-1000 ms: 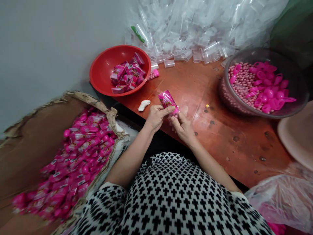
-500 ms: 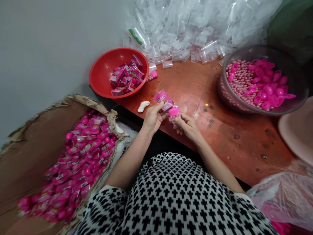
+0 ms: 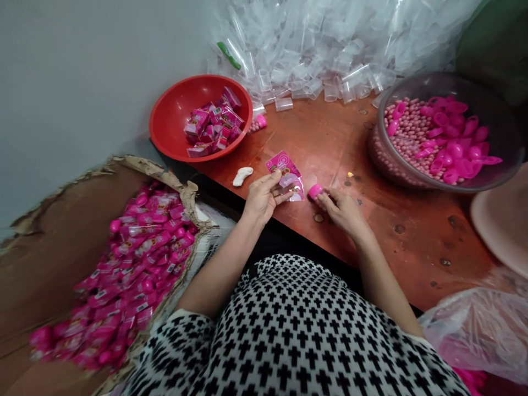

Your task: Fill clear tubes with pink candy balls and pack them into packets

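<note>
My left hand (image 3: 264, 197) pinches a pink printed wrapper (image 3: 282, 161) between thumb and fingers, just above the table. A pale purple patch shows on the wrapper by the fingertips; I cannot tell if it is print or a separate piece. To the right, my right hand (image 3: 345, 209) is closed around a small container with a bright pink cap (image 3: 315, 191). The cap faces the wrapper, a short gap apart from it, and my fingers hide the container's body. A crumpled white piece (image 3: 242, 176) lies left of my left hand.
A red bowl (image 3: 169, 124) holds pink packets. At right, a grey bowl (image 3: 509, 173) holds pink beads and pink plastic scoops. Clear plastic tubes (image 3: 330, 33) are heaped at the back of the wooden table (image 3: 371, 242). A torn carton (image 3: 53, 231) of wrapped pink containers stands at left.
My right hand has moved right with the pink-capped container, away from the left hand. The wrapper in my left hand now shows more fully.
</note>
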Demonstrator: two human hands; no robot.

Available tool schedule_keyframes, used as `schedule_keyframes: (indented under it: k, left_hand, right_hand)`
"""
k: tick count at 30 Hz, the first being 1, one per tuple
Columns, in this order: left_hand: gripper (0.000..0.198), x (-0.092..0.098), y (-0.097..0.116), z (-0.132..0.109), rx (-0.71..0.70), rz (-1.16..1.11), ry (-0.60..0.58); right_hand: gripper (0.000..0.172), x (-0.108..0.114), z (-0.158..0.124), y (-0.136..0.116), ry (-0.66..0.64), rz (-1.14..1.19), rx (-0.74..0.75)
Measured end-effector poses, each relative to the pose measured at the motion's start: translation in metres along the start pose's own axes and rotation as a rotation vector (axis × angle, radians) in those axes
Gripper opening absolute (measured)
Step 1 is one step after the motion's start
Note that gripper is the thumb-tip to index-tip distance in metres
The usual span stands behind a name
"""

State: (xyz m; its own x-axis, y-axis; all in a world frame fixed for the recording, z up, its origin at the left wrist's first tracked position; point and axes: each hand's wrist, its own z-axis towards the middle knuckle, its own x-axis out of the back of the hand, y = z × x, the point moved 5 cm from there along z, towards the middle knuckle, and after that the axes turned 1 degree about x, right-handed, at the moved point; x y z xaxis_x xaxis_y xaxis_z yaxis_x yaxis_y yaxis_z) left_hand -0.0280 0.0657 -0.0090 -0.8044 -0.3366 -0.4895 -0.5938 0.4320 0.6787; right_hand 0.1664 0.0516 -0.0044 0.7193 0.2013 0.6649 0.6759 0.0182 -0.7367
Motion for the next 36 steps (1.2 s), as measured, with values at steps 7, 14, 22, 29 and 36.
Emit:
schedule_keyframes:
  k: [7, 14, 22, 29, 36]
  left_hand:
    - [0.018, 0.004, -0.01, 0.006, 0.017, -0.096, 0.077]
    - [0.023, -0.001, -0.019, 0.005, 0.074, -0.207, 0.105]
    - [0.019, -0.012, -0.03, 0.002, 0.097, -0.273, 0.092]
    - [0.024, -0.016, -0.035, 0.001, 0.057, -0.263, 0.053]
    - [0.023, -0.017, -0.032, 0.002, 0.044, -0.24, 0.011]
  right_hand:
    - [0.044, 0.015, -0.003, -0.006, 0.099, -0.618, 0.15]
    - [0.022, 0.008, -0.006, 0.002, 0.131, -0.358, 0.108]
    - [0.044, -0.036, -0.024, -0.02, 0.001, 0.839, -0.109]
    - [0.046, -0.044, -0.019, -0.021, 0.008, 0.893, -0.136]
    - [0.046, -0.047, -0.017, -0.026, 0.007, 0.906, -0.125]
